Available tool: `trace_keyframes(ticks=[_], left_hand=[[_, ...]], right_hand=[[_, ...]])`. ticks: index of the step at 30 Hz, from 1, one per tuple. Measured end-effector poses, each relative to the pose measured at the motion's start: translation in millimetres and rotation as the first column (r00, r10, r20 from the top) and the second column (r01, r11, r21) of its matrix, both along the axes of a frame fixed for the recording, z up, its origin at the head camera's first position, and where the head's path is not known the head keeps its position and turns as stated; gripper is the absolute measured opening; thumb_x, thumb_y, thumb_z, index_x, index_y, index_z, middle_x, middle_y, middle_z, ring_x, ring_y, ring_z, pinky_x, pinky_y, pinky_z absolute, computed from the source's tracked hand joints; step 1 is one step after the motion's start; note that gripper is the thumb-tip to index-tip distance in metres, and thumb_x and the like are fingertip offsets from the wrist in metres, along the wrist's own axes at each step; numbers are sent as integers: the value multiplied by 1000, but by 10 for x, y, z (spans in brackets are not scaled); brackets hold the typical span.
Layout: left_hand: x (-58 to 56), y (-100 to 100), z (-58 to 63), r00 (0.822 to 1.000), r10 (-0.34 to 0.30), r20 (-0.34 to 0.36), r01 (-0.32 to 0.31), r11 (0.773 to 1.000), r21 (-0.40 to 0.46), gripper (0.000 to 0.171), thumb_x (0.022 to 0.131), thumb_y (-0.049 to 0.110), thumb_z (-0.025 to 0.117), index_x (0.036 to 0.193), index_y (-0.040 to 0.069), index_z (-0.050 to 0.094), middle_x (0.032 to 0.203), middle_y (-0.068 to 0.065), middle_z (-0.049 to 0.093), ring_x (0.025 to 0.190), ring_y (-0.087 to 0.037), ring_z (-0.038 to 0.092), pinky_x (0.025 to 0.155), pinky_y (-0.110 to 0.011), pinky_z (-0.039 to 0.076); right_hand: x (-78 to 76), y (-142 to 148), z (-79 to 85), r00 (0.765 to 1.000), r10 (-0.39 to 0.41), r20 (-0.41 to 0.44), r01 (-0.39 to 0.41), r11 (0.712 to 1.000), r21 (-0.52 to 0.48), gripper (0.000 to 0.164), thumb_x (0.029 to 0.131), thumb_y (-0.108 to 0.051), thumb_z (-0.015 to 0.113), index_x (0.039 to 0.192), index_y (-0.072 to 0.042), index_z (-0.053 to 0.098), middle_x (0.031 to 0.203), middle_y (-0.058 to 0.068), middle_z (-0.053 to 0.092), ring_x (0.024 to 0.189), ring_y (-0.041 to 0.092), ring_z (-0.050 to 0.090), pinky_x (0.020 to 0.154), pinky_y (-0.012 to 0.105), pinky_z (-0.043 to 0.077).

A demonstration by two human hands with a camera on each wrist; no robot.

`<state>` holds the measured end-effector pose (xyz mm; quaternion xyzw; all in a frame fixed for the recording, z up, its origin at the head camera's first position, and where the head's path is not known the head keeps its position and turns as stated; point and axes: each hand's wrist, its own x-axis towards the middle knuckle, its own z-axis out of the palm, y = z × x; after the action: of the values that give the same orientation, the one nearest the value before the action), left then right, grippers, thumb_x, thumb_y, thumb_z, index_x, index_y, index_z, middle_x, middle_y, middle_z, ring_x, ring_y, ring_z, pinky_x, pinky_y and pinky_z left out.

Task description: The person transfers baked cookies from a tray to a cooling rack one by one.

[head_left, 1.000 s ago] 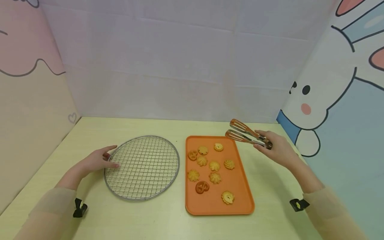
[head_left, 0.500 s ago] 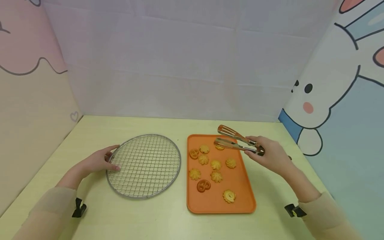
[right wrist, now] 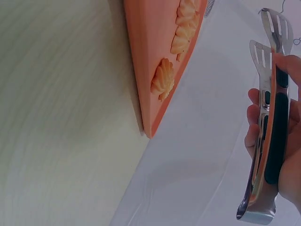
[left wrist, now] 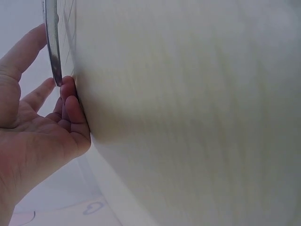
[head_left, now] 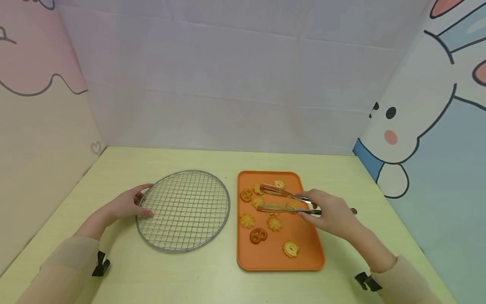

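Observation:
My left hand (head_left: 123, 207) grips the left edge of a round wire cooling rack (head_left: 229, 204), thumb on top; in the left wrist view its other fingers curl beneath the metal rim (left wrist: 53, 52). With my right hand (head_left: 334, 215) I hold slotted metal food tongs (head_left: 279, 192), their two arms spread apart. They hang over the upper part of an orange tray (head_left: 265, 261) and partly hide several cookies there. Nothing sits between their ends in the right wrist view, where the dark grips of the tongs (right wrist: 278, 136) lie in my palm.
Several cookies lie spread on the tray, among them a brown pretzel-shaped cookie (head_left: 258, 235), a ring-shaped cookie (head_left: 290, 249) and a star-shaped cookie (head_left: 247, 221). The rack stands left of the tray on a pale wooden table (head_left: 197, 278). A white sheet (head_left: 228, 84) hangs behind.
My right hand has carried the tongs left and toward me, from beyond the tray's upper right corner to over its cookies. The left hand keeps its hold on the rack.

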<state>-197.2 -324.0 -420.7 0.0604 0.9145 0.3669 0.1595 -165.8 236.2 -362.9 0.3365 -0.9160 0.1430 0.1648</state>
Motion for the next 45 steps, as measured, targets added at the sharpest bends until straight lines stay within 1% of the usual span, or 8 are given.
trace_keyframes(ticks=[5, 9, 13, 17, 21, 26, 35, 45], left_hand=[[12, 9, 0, 1000, 3, -7, -3, 1000, 1, 102, 72, 31, 82, 147, -1, 20, 108, -20, 48, 87, -23, 45, 74, -34, 37], [14, 0, -10, 1000, 5, -10, -6, 1000, -9, 103, 72, 32, 82, 148, -1, 20, 110, -21, 48, 88, -24, 45, 75, -34, 37], [4, -13, -20, 1000, 6, -13, -6, 1000, -14, 103, 72, 32, 82, 148, 0, 20, 109, -20, 48, 88, -23, 43, 74, -34, 36], [-13, -9, -17, 1000, 6, -18, -6, 1000, -2, 102, 72, 31, 82, 148, 0, 21, 105, -19, 47, 86, -23, 42, 73, -34, 36], [-32, 6, -14, 1000, 6, -20, -6, 1000, 0, 102, 72, 31, 82, 148, 0, 21, 105, -18, 48, 85, -23, 43, 72, -33, 36], [-48, 17, -15, 1000, 4, -21, -4, 1000, 2, 102, 72, 31, 82, 147, 1, 22, 104, -18, 48, 85, -22, 43, 72, -33, 36], [-47, 24, 12, 1000, 7, -22, -7, 1000, -3, 103, 71, 32, 83, 147, 1, 22, 103, -17, 47, 85, -23, 42, 72, -33, 36], [0, 8, 16, 1000, 5, -8, -5, 1000, -16, 102, 71, 31, 83, 147, 0, 22, 104, -18, 47, 87, -24, 42, 73, -34, 35]], right_hand=[[67, -14, -86, 997, 68, 30, -68, 998, 1, 47, 72, -23, 82, 115, -18, 63, 93, -9, 63, 66, -1, 44, 52, 16, 39], [96, -6, -149, 992, 119, 45, -119, 993, 7, 43, 74, -25, 81, 113, -19, 63, 96, -7, 65, 64, -2, 45, 53, 16, 40], [109, -1, -193, 986, 149, 73, -152, 988, 27, 42, 75, -25, 80, 113, -19, 63, 101, -5, 66, 67, 2, 54, 55, 18, 42], [108, 0, -223, 985, 150, 88, -156, 986, 65, 40, 75, -29, 79, 112, -20, 65, 104, -7, 66, 76, 8, 61, 59, 20, 46], [96, 0, -237, 984, 154, 89, -163, 980, 112, 37, 78, -32, 77, 111, -18, 66, 104, -6, 66, 82, 10, 63, 62, 24, 49], [70, 2, -256, 980, 164, 113, -179, 974, 140, 37, 79, -32, 75, 111, -18, 66, 105, -5, 66, 80, 11, 62, 62, 25, 49], [-15, 3, -310, 967, 215, 135, -232, 964, 128, 36, 76, -27, 77, 109, -19, 67, 102, -4, 67, 77, 9, 63, 61, 25, 49], [-81, -10, -393, 948, 276, 157, -293, 951, 99, 31, 79, -26, 75, 108, -19, 67, 98, -6, 66, 74, 6, 61, 61, 24, 49]])
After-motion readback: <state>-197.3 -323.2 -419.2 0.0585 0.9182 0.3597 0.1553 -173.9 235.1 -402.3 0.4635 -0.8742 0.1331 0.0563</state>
